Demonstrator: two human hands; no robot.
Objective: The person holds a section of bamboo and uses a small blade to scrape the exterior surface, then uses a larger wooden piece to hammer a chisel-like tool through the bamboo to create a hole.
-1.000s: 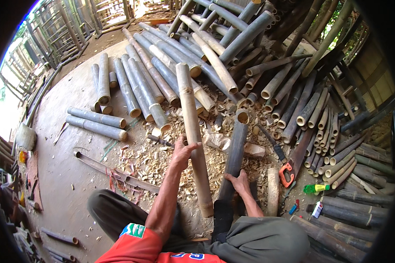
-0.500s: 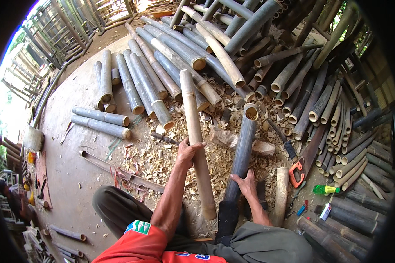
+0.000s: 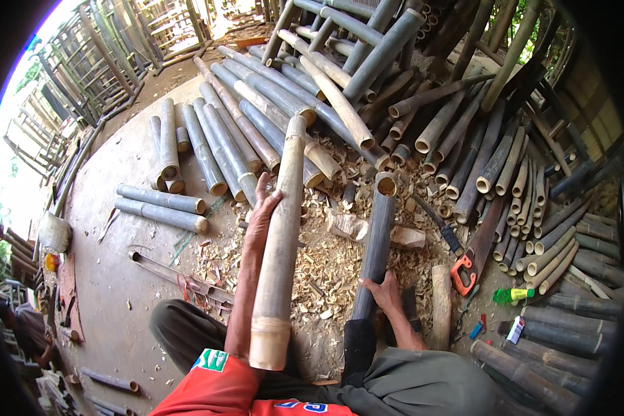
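My left hand point(image 3: 261, 209) supports a pale bamboo pole point(image 3: 279, 263) along its left side; the fingers behind the pole are partly hidden. The pole slants up and away from my lap, its near end close to my red sleeve. Closed round the lower part of a dark bamboo tube point(image 3: 376, 236) is my right hand point(image 3: 386, 290). The tube's far open end shows a pale rim, and a black wrap point(image 3: 359, 347) covers its near part between my legs. Between the two bamboo pieces, wood chips point(image 3: 319, 277) cover the ground.
Dark bamboo poles point(image 3: 232, 149) lie in a pile beyond my hands, with more bundled at the right. An orange-handled saw point(image 3: 464, 272), a knife with a black handle point(image 3: 453, 239), a green bottle point(image 3: 512, 296) and a short log point(image 3: 442, 305) lie to the right. A split bamboo length point(image 3: 180, 281) rests at the left.
My left hand has moved up and left with the pale pole, which has risen closer to me and tilted. My right hand stays on the dark tube.
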